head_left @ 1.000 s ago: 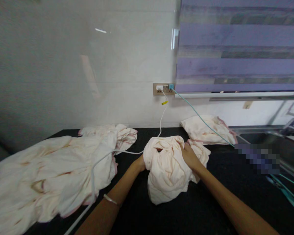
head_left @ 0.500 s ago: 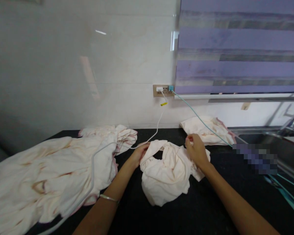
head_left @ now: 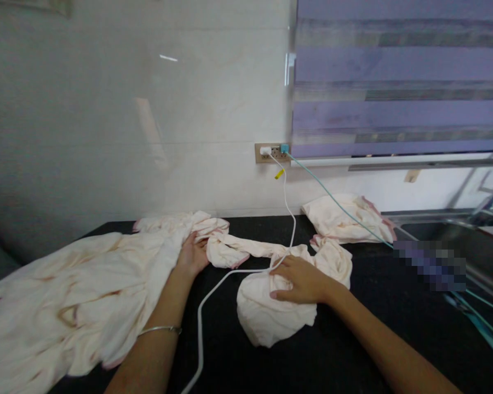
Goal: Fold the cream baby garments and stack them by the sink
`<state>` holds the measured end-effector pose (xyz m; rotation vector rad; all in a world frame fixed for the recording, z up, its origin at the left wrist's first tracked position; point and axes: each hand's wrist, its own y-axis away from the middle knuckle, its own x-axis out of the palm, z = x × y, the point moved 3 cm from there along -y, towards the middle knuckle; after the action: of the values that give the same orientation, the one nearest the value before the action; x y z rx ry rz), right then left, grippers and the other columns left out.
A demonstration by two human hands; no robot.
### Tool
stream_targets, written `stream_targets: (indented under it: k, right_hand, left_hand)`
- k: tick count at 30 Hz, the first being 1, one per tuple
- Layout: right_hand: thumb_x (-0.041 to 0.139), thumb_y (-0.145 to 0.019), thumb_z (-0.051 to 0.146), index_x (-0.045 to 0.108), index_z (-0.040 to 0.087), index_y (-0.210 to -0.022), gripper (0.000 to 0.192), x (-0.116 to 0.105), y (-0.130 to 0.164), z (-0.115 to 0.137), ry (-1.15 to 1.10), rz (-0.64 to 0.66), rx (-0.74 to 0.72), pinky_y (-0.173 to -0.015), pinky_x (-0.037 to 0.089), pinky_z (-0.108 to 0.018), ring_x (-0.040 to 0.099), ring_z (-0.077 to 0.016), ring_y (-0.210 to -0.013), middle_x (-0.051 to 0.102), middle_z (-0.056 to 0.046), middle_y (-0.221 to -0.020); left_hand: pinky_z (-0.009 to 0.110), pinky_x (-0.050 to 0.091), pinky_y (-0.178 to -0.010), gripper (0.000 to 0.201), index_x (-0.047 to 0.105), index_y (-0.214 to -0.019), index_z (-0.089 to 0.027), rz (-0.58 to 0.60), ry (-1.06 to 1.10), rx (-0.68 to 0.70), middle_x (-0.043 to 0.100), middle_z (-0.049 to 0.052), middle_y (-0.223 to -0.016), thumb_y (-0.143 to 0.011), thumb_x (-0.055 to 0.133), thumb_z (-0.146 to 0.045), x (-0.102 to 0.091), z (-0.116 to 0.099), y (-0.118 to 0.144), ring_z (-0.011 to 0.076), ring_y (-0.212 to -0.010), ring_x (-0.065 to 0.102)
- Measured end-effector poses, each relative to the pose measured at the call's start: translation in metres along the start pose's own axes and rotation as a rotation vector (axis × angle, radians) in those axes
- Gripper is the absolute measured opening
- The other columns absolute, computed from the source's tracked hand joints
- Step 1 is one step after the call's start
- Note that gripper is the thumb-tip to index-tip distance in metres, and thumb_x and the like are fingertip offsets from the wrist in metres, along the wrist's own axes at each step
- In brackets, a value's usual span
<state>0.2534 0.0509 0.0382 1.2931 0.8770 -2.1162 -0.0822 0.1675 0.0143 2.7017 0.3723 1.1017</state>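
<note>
Hands: two, both the person's own; a thin bangle [head_left: 161, 329] on the left forearm.
Left hand [head_left: 192, 255]: fingers curled onto one end of the cream cloth, at the edge of the big heap; its grip is closed on that end.
Right hand [head_left: 298, 280]: laid flat, palm down, fingers spread, pressing the bunched part of the cloth; grip open, nothing clasped.
Cream cloth [head_left: 271, 306]: one, on the black table [head_left: 353, 350] in front of the person; one end drawn out leftward as a twisted strip, the rest crumpled under and below the right hand.
Other cloths: one large spread heap [head_left: 74, 295] at left; one folded piece [head_left: 345, 218] at the back, near the sink [head_left: 443, 230].
Cables: two, a white cable [head_left: 201, 323] and a teal cable [head_left: 337, 205], both plugged into the wall socket [head_left: 271, 152]; the white one crosses the cloth beside the right hand.
Change from half a second ago: hands are farther apart; the left has moved left with the cloth end, the right has dropped from a pinch to a flat press; the white cable now lies between the arms.
</note>
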Motion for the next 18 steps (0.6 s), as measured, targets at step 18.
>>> stream_targets:
  k: [18]
  right_hand:
    - [0.071,-0.081,0.069,0.067,0.021,-0.131,0.070,-0.001,0.005,-0.023,0.039,0.014,0.036,-0.107,0.042,-0.046,0.058,-0.0306,-0.122,0.066,-0.013,-0.132]
  left_hand:
    - [0.030,0.057,-0.081,0.023,0.058,-0.114,-0.026,-0.335,-0.126,0.524,0.061,0.001,-0.100,-0.098,0.044,-0.036,-0.029,-0.029,0.002,0.0147,-0.084,0.065]
